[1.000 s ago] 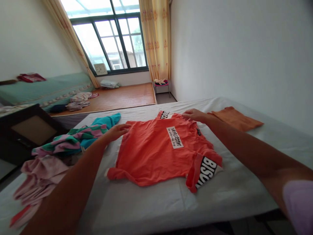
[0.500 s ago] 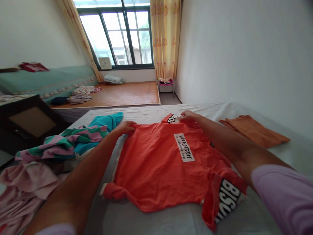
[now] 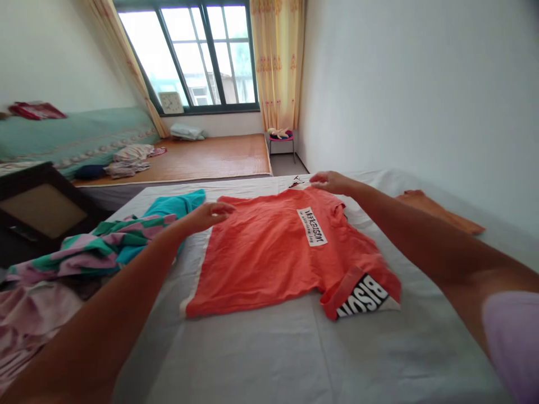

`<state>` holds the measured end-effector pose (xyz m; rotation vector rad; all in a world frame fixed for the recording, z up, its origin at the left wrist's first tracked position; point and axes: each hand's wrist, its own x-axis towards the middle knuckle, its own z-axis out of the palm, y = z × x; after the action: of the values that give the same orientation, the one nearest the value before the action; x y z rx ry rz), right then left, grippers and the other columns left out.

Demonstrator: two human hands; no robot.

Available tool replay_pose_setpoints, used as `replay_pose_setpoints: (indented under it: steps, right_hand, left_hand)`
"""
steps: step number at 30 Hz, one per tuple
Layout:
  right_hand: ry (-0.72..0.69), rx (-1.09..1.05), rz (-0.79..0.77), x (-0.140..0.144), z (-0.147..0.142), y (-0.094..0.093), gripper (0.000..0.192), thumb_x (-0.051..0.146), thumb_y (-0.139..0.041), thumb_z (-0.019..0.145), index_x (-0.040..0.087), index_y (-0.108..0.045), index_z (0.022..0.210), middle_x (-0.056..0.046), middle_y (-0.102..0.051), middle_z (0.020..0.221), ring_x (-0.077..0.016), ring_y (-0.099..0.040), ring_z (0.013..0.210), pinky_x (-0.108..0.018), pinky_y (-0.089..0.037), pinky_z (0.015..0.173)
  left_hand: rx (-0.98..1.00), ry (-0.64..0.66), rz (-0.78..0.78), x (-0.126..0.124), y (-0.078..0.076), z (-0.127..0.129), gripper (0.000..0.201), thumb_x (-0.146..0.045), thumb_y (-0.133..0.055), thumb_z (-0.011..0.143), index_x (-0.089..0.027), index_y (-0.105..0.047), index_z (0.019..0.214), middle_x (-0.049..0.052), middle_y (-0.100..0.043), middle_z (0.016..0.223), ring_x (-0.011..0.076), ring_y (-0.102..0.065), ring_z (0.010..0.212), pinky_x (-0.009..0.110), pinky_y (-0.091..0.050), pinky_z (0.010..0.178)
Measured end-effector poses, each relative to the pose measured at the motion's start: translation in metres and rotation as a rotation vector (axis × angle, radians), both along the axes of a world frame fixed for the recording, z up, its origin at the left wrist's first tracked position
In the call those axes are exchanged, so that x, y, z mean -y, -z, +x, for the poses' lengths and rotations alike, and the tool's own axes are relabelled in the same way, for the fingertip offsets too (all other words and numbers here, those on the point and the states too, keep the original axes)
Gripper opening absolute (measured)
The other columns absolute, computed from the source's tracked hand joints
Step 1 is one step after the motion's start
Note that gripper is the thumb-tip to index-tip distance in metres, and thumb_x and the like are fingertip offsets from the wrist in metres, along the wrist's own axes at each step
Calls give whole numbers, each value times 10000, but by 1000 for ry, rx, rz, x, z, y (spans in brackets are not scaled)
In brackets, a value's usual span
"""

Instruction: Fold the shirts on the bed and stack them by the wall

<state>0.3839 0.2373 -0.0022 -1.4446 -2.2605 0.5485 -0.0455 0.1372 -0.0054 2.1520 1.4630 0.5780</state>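
An orange-red T-shirt point(image 3: 269, 255) with a white label and a black-and-white "BISON" sleeve band lies spread flat on the grey bed sheet point(image 3: 269, 353). My left hand point(image 3: 210, 213) pinches the shirt's far left corner. At the far right edge, my right hand point(image 3: 332, 182) grips the shirt by the other sleeve. Both arms reach across the bed from the near side.
A pile of teal, pink and green striped clothes point(image 3: 113, 247) lies left of the shirt, with pink garments point(image 3: 29, 320) nearer me. A folded orange garment point(image 3: 438, 210) lies by the right wall. A dark cabinet point(image 3: 33, 207) stands at the left, a second bed point(image 3: 202, 160) beyond.
Both hands pulled the shirt's far edge away from me, and the shirt now lies flatter with its near hem straight. My view shifted slightly.
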Motion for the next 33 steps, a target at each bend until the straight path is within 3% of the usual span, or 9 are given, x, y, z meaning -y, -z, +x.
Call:
replay_pose_setpoints:
  steps: [4,7,12,14,19,24,26,29,33]
  right_hand:
    - [-368,83,-292,98,36,-7,494,605,-608,805,177,-714,1028,-65,-719,974,-214,-639,870,-308,-482,768]
    - [-369,123,-310,149,68,-6,469,607,-599,811,195,-732,992,-60,-721,952,-223,-640,864,-305,-468,757]
    - [151,141,18,156,94,39,399,502,-500,889,171,-678,1023,-117,-716,968,-230,-632,824,-331,-469,738]
    - [217,116,32,150,93,63,390,443,-587,833,181,-632,1119,-107,-708,1032,-210,-636,797,-314,-477,719]
    - [195,53,41,149,96,87,366,270,-631,722,203,-628,1082,-49,-703,932,-187,-624,742,-285,-472,682]
    - [168,81,110,167,114,62,275,377,-630,745,178,-670,930,-92,-689,952,-223,-610,841,-314,-456,730]
    - [79,97,51,187,113,47,342,496,-587,807,179,-677,898,-79,-684,891,-218,-599,809,-310,-438,708]
    - [-136,172,-213,226,101,33,428,612,-603,791,196,-680,855,-41,-667,806,-202,-587,730,-296,-418,653]
    - [-303,134,-100,267,82,36,343,513,-681,780,192,-668,898,-72,-655,935,-214,-593,843,-314,-448,756]
  left_hand:
    - [-135,380,-251,69,-3,-10,354,-408,-768,754,-235,-736,1061,38,-703,1131,236,-638,1069,293,-480,962]
    - [-221,595,-310,111,5,-23,485,-417,-771,748,-286,-668,1203,59,-604,1323,248,-561,1218,301,-431,1044]
    - [-253,567,-182,133,22,-29,349,-333,-666,840,-255,-653,1181,96,-544,1361,245,-502,1281,332,-390,1092]
    - [-273,552,-165,133,24,-25,306,-293,-636,851,-242,-664,1152,97,-556,1334,238,-520,1259,326,-395,1087]
    - [-289,510,-130,138,27,-22,262,-304,-654,825,-219,-685,1071,104,-560,1323,247,-531,1248,317,-414,1073]
    - [-254,499,-114,147,33,-34,332,-344,-664,822,-227,-667,1132,113,-524,1383,257,-508,1287,334,-410,1084]
    - [-251,481,-117,149,34,-39,332,-355,-667,822,-235,-667,1132,107,-520,1391,256,-505,1292,339,-408,1087]
    - [-232,434,-102,149,36,-42,261,-357,-648,835,-226,-685,1058,101,-563,1338,249,-529,1265,343,-412,1084]
    - [-204,389,-85,149,38,-38,226,-359,-626,845,-218,-701,1003,100,-597,1288,243,-563,1217,334,-425,1071]
